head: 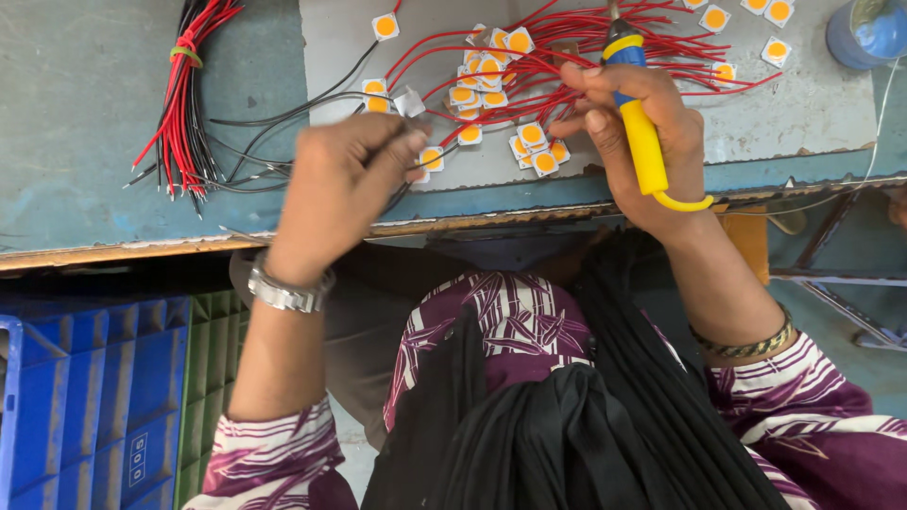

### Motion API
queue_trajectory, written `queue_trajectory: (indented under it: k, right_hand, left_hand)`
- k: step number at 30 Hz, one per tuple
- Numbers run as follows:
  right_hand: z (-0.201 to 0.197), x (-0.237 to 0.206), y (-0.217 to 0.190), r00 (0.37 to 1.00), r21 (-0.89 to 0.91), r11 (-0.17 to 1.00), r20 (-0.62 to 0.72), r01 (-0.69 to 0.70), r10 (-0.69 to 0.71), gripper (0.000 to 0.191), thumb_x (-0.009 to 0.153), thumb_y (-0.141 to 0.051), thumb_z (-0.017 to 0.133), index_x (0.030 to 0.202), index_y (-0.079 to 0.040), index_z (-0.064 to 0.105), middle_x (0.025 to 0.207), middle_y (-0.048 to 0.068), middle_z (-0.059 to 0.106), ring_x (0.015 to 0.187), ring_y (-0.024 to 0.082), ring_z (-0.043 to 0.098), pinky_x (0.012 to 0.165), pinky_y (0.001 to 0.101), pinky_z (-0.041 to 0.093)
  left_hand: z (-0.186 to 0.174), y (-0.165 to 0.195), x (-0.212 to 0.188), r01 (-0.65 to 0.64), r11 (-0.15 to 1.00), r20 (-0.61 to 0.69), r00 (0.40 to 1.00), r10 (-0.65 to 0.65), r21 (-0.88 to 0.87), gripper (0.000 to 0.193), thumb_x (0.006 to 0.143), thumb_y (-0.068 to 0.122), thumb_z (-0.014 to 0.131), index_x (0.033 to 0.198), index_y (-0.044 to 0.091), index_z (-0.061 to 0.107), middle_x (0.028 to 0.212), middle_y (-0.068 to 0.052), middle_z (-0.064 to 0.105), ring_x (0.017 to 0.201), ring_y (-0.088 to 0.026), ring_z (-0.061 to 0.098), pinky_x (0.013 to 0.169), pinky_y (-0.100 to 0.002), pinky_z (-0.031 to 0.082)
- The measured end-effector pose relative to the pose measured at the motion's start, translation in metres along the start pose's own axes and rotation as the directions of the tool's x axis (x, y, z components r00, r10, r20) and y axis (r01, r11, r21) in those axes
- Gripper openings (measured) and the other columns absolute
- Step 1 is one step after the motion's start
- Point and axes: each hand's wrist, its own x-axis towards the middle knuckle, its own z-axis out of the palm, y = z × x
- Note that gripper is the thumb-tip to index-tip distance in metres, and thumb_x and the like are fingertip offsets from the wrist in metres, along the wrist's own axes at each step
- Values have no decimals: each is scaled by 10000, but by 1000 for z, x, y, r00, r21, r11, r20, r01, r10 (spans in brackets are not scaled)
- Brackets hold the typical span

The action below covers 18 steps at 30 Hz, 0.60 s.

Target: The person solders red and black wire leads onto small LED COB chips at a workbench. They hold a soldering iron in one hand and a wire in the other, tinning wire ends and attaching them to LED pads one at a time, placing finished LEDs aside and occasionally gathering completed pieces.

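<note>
Yellow-handled soldering iron [641, 132] sits gripped in my right hand [642, 142] at 1 o'clock on the desk [85, 123]. My left hand [340, 179] pinches a black wire [283, 170] near square yellow-centred LED chips [491, 94]. Soldering step; next, precise tip contact.

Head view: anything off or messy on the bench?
Nothing damaged or spilled. The red wires with square chips lie tangled in a loose heap, not sorted. The right hand holds a yellow-handled tool; the left hand pinches a chip with black wire.
</note>
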Motion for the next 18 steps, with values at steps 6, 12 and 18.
queue_trajectory:
  k: [6,12,18]
  right_hand:
    - [6,-4,1,999,5,1000,-23,-25,25,291,1170,46,542,1437,-27,451,1427,203,616,1082,242,758,991,316,600]
    - [5,3,-10,1000,-83,996,14,-18,19,498,1033,109,638,1432,-52,386,1503,203,601,1137,243,758,1002,335,599]
    - [8,11,-27,998,-128,992,58,-17,24,564,949,120,662,1407,-55,383,1496,211,581,1151,247,755,948,331,613]
  left_hand:
    - [-19,17,15,-91,988,-368,929,38,-127,197,1098,137,628,1018,-29,700,830,-56,685,728,-53,654,651,-219,485]
    - [34,42,-10,-100,981,-310,939,148,166,81,1020,59,689,996,-18,683,885,-92,709,674,-145,590,631,-286,481]
    - [62,17,-9,-187,977,-96,976,197,105,155,954,51,690,1098,-5,688,921,-156,705,810,-309,712,718,-361,561]
